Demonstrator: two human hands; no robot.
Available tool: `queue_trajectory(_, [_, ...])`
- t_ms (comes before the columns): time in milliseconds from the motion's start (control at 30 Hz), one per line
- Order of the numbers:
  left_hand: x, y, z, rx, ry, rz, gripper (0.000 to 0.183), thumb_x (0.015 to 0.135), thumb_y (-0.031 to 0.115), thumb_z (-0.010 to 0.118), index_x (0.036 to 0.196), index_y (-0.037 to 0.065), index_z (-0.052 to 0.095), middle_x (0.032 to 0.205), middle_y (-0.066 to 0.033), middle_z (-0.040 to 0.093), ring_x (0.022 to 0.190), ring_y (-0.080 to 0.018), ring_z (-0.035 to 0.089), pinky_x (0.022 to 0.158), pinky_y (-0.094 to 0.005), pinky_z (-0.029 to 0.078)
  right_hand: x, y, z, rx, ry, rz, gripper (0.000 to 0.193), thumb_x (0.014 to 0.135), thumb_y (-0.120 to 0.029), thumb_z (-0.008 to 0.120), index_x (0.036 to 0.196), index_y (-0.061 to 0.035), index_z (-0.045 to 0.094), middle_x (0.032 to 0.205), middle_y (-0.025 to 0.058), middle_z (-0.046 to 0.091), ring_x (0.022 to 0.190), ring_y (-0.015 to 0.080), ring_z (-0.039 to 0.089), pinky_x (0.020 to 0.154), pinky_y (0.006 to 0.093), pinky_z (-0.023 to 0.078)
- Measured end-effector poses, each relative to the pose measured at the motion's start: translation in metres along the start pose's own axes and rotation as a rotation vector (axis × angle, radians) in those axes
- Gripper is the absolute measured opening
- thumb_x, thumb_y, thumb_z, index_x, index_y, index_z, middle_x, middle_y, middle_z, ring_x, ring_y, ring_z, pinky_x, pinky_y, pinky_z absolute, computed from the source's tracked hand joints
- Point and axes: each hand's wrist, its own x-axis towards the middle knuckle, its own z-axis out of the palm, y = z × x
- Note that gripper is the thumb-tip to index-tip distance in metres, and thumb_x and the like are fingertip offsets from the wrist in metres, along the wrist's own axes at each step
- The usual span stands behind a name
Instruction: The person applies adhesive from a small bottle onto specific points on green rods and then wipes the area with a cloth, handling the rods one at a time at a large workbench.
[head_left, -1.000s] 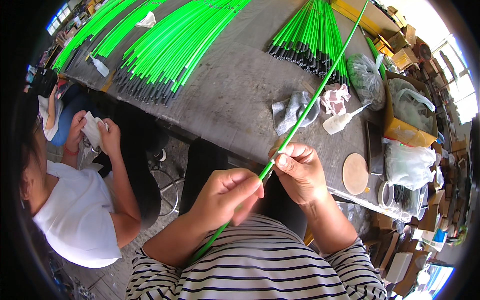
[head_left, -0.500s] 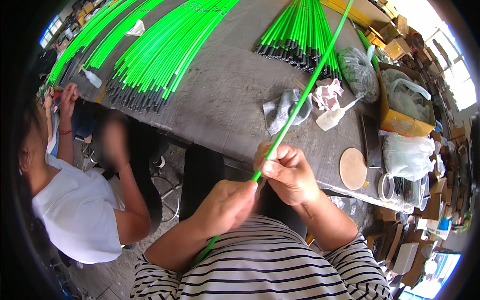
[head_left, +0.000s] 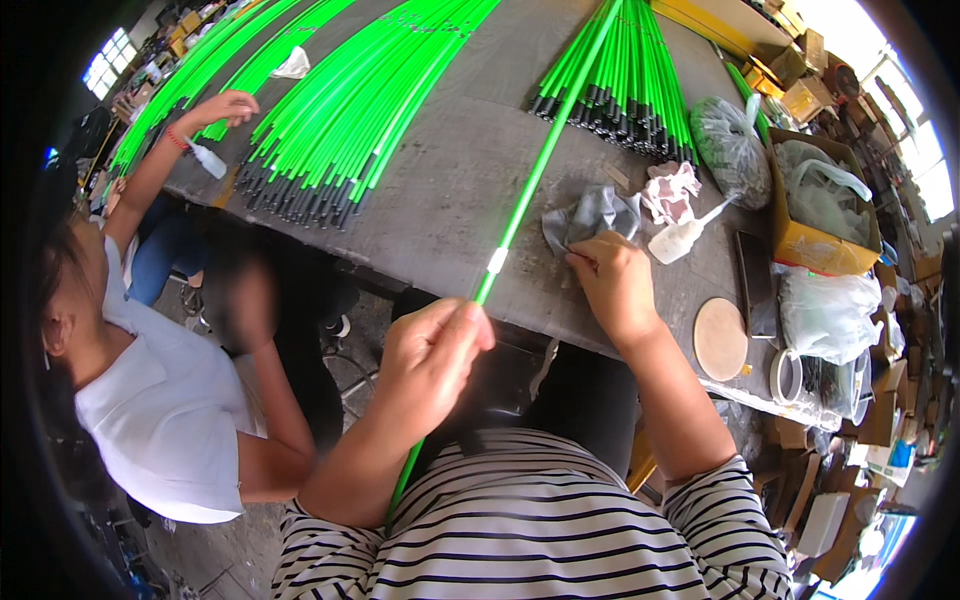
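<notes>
My left hand [head_left: 430,352] is wrapped round a long thin green rod [head_left: 527,195], which slants from beside my body up and away over the table. A short white band [head_left: 496,260] marks the rod just beyond that hand. My right hand [head_left: 618,285] is at the near edge of a crumpled grey cloth [head_left: 607,208], its fingertips pinched on the fabric. Right of the cloth lie a pinkish crumpled rag [head_left: 670,192] and a white squeeze bottle [head_left: 678,238] with a long nozzle.
Green rods with black ends lie in a wide bundle [head_left: 350,110] at left and another [head_left: 625,90] at the back. A co-worker [head_left: 165,400] sits at left, one arm over the table. A yellow box [head_left: 815,240], plastic bags [head_left: 830,315] and a round disc [head_left: 720,338] stand at right.
My right hand has left the rod and moved right and forward to the grey cloth. My left hand and the rod have shifted left. The co-worker's arm now reaches over the table.
</notes>
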Motion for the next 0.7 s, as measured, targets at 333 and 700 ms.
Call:
queue_trajectory(333, [-0.002, -0.003, 0.01, 0.142, 0.177, 0.255, 0.01, 0.078, 0.004, 0.063, 0.076, -0.004, 0.06, 0.061, -0.0018, 0.052, 0.051, -0.005, 0.048, 0.043, -0.0198, 0.034, -0.012, -0.08, -0.033, 1.402, -0.04, 0.53, 0.009, 0.076, -0.004, 0.067, 0.083, 0.0013, 0.066, 0.077, 0.0072, 0.065, 0.067, 0.0102, 0.058, 0.064, 0.0225, 0.047])
queue_trajectory(700, [-0.01, 0.006, 0.022, 0.326, 0.192, 0.473, 0.015, 0.075, -0.003, 0.065, 0.071, -0.001, 0.051, 0.062, -0.0002, 0.051, 0.053, 0.0, 0.046, 0.045, -0.0142, 0.038, -0.017, -0.103, -0.039, 1.723, 0.05, 0.643, 0.006, 0.076, -0.001, 0.066, 0.081, 0.002, 0.063, 0.078, 0.0083, 0.064, 0.07, 0.0123, 0.06, 0.069, 0.0245, 0.049])
